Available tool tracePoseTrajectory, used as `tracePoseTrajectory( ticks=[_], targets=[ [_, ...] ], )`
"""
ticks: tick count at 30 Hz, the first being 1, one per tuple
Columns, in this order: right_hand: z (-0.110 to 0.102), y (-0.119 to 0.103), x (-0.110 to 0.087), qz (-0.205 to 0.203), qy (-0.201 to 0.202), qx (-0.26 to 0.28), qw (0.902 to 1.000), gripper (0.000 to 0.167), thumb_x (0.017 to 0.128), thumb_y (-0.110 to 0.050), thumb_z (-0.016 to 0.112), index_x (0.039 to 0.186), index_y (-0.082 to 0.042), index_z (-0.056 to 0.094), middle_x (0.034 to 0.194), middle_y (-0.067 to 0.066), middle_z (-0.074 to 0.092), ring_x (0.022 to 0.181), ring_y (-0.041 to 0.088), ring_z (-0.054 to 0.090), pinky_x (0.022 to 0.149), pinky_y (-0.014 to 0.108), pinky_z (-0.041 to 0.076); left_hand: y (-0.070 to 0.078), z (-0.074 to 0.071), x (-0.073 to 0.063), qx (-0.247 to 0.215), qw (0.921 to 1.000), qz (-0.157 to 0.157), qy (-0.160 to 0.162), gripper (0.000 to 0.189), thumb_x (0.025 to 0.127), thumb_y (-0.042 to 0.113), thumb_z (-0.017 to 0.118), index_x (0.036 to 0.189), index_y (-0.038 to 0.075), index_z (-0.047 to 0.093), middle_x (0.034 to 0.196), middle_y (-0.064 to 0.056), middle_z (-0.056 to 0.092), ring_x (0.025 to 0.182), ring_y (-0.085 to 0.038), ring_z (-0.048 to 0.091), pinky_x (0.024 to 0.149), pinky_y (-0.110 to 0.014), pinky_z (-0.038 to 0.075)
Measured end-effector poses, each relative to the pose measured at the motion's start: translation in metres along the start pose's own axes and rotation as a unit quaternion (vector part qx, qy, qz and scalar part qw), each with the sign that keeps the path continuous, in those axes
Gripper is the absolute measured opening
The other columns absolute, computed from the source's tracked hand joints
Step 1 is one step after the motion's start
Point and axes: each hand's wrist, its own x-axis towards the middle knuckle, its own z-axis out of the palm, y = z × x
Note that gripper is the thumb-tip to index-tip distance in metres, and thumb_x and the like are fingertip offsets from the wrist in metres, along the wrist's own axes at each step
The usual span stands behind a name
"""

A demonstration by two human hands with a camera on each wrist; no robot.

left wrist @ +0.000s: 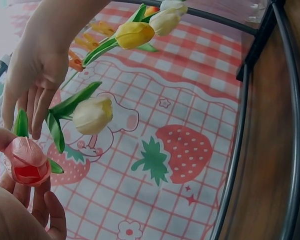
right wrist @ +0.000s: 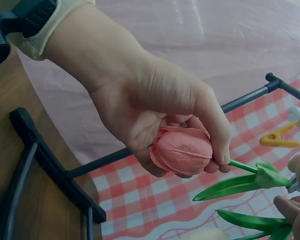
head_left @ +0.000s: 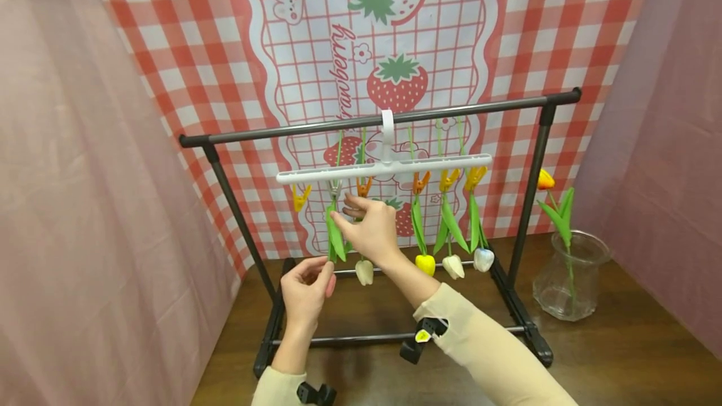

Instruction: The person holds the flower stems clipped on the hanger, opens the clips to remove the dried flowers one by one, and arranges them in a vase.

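Note:
In the right wrist view, my left hand (right wrist: 154, 100) pinches the green stem of a pink tulip (right wrist: 182, 150) close to its bloom, which hangs head down in the palm. The tulip's upper stem runs through a grey clip (head_left: 334, 189) on a white hanger (head_left: 338, 172). My right hand (head_left: 369, 227) is beside that clip and the tulip's green leaves (head_left: 334, 237), its fingers fairly straight and spread from the thumb. Close to the right hand hangs a white tulip (head_left: 364, 272) from an orange clip (head_left: 363, 187). A yellow clip (head_left: 301, 198) at the hanger's left end holds nothing.
The hanger hooks over a black rack (head_left: 479, 107) on a wooden table (head_left: 237, 324). Right of the hands hang a yellow tulip (head_left: 425, 265), another white tulip (head_left: 453, 266) and a pale blue one (head_left: 483, 259). A glass vase (head_left: 564, 296) with an orange-yellow tulip (head_left: 545, 179) stands at right.

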Motion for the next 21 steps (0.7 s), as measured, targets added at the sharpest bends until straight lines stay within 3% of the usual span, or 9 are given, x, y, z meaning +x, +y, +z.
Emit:
tracePoseTrajectory(
  ticks=[6, 13, 21],
  targets=[
    [0.009, 0.004, 0.005, -0.019, 0.038, 0.026, 0.9988, 0.044, 0.090, -0.020, 0.087, 0.125, 0.004, 0.074, 0.114, 0.024, 0.077, 0.092, 0.031, 0.082, 0.074, 0.027, 0.064, -0.001, 0.001, -0.001, 0.004, 0.9999, -0.010, -0.003, 0.007, 0.088, -0.004, 0.079, 0.095, -0.005, 0.081, 0.069, 0.013, 0.073, 0.060, -0.003, 0.061, 0.052, -0.016, 0.043],
    [0.016, 0.001, 0.010, -0.031, 0.077, 0.040, 0.9958, 0.041, 0.089, -0.018, 0.087, 0.121, 0.007, 0.076, 0.117, 0.025, 0.076, 0.101, 0.034, 0.080, 0.084, 0.026, 0.062, -0.001, 0.002, -0.003, -0.007, 0.9999, -0.014, -0.004, 0.008, 0.088, -0.006, 0.077, 0.096, -0.006, 0.080, 0.068, 0.012, 0.072, 0.057, -0.003, 0.059, 0.049, -0.015, 0.040],
    [0.031, -0.004, 0.014, -0.015, 0.138, 0.066, 0.9881, 0.039, 0.087, -0.020, 0.090, 0.112, 0.007, 0.079, 0.106, 0.025, 0.079, 0.093, 0.032, 0.082, 0.082, 0.026, 0.063, -0.001, 0.001, -0.004, 0.003, 0.9998, -0.018, -0.002, 0.008, 0.088, -0.005, 0.078, 0.095, -0.005, 0.081, 0.069, 0.011, 0.072, 0.059, -0.003, 0.061, 0.050, -0.016, 0.042]
  ],
)
